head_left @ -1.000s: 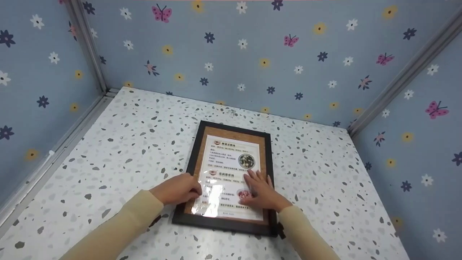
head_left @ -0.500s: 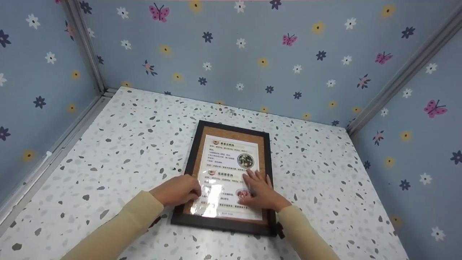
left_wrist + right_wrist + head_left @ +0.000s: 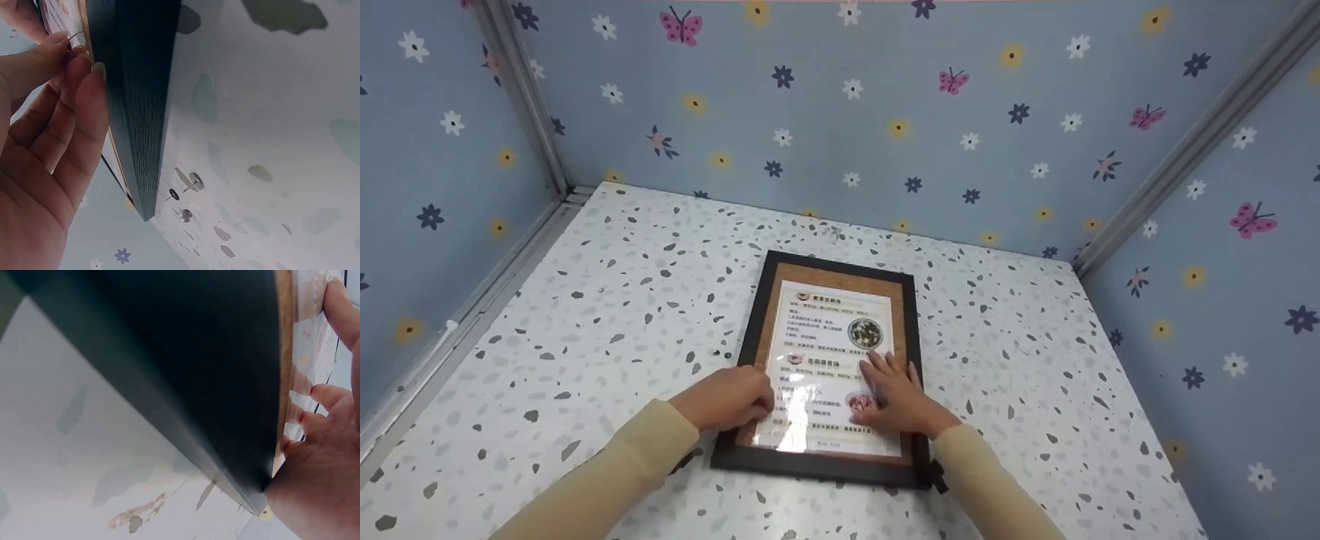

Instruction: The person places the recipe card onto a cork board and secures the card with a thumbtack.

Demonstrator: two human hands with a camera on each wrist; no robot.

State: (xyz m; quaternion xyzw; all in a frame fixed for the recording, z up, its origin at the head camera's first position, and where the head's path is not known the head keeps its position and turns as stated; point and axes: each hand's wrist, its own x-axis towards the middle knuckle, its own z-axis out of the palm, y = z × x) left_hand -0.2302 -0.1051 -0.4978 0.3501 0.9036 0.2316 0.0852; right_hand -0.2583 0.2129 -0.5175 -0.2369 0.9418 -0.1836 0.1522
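Gripping one pin [image 3: 75, 35], touching one printed sheet [image 3: 826, 375]

Counting one framed corkboard [image 3: 840, 275] lying on the worktop [image 3: 1005, 360], one printed sheet on it, two dish photos [image 3: 865, 334] on that, three loose tacks [image 3: 186, 216] just beside the board's left edge. With left hand [image 3: 726, 397], pinching the pin between thumb and fingers over the board's left side. With right hand [image 3: 904, 401], resting straight, spread fingers on the sheet's lower right. In left wrist view, getting the pin's thin shaft plus all three tacks; in head view, making out two dark specks [image 3: 727, 355] there, losing the pin behind the hand.
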